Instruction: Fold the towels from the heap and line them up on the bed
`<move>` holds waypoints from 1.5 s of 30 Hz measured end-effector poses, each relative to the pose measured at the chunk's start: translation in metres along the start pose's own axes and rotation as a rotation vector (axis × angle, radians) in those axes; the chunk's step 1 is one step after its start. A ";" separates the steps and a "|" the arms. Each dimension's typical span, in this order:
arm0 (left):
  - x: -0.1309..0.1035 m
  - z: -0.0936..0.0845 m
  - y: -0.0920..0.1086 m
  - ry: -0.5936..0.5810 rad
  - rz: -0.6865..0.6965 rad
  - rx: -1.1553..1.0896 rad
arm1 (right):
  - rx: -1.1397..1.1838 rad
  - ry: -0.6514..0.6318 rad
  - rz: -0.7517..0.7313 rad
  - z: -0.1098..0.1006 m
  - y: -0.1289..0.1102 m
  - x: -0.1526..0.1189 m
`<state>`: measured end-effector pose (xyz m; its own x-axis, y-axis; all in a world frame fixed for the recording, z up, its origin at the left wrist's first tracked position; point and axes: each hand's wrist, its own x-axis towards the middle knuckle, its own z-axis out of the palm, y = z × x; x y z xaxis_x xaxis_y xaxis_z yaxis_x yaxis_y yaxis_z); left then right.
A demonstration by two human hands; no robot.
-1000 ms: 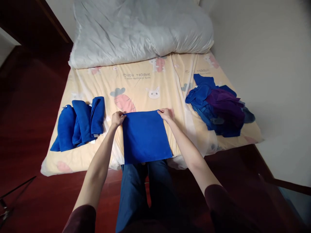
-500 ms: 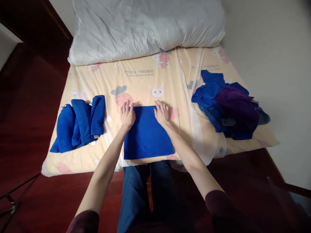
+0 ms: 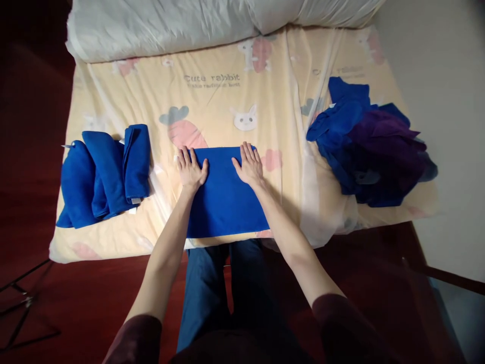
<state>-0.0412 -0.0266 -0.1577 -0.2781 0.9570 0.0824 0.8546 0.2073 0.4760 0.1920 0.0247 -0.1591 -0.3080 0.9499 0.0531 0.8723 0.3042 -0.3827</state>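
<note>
A blue cloth (image 3: 225,202), like a towel, lies flat as a rough rectangle at the near edge of the bed, in front of my legs. My left hand (image 3: 191,168) rests open on its far left corner, fingers spread and partly over the bedsheet. On the far right corner, my right hand (image 3: 249,164) lies flat with the thumb held out over the cloth. Neither hand grips anything. To the left sit several folded blue cloths (image 3: 109,169), overlapping side by side, with small white tags showing.
A loose heap of blue and purple cloths (image 3: 379,136) lies on the right of the bed. The bedsheet (image 3: 212,111) has a rabbit and carrot print. Along the back runs a grey-white rolled quilt (image 3: 170,25). Thin black metal legs (image 3: 25,303) stand on the floor at left.
The view has tilted down and come slightly closer. My hands have flattened onto the far corners of the cloth, with the thumbs spread further out. The side piles stay put.
</note>
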 end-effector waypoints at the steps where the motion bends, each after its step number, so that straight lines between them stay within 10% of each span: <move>1: 0.003 0.000 -0.003 0.000 -0.017 -0.008 | 0.005 0.004 0.010 0.001 0.007 0.001; 8: -0.002 -0.010 0.007 0.048 0.051 -0.038 | 0.007 0.092 0.028 -0.001 0.005 0.003; 15: -0.104 -0.019 0.033 -0.182 0.264 -0.022 | 0.013 -0.055 -0.204 0.004 -0.080 -0.081; 26: -0.133 -0.028 0.010 -0.113 0.185 0.024 | 0.020 -0.029 -0.040 -0.026 -0.017 -0.135; 36: -0.193 -0.028 0.026 -0.130 0.199 0.005 | 0.021 -0.076 -0.094 -0.005 -0.087 -0.184; 45: -0.225 -0.061 -0.030 -0.084 0.159 0.048 | 0.000 0.070 -0.030 -0.037 0.001 -0.216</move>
<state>-0.0307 -0.2606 -0.1373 -0.1022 0.9917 0.0784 0.9053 0.0600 0.4206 0.2734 -0.1775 -0.1363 -0.3070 0.9429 0.1291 0.8631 0.3330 -0.3797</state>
